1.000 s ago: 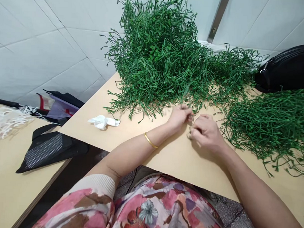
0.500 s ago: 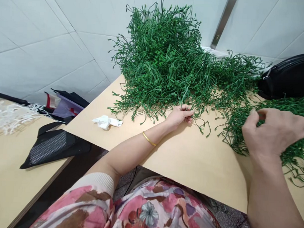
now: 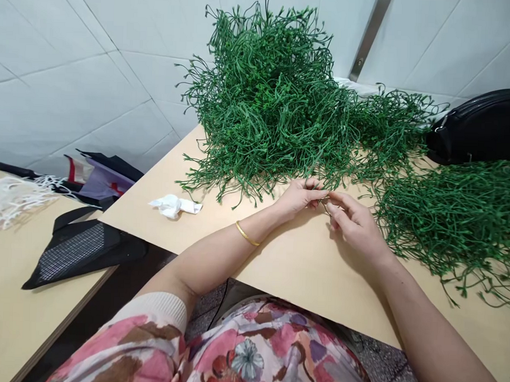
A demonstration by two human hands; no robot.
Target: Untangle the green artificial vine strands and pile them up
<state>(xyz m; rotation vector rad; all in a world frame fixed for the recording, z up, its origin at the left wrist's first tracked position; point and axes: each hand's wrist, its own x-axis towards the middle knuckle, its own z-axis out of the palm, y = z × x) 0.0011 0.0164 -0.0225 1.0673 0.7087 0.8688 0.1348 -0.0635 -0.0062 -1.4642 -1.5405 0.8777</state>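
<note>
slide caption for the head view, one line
Left hand and right hand meet at a thin strand beside heaped green stems on a table.

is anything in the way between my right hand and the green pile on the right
No, nothing visible: the right hand is just left of the green pile. The black bag sits behind that pile, and the crumpled white scrap lies well off to the left.
</note>
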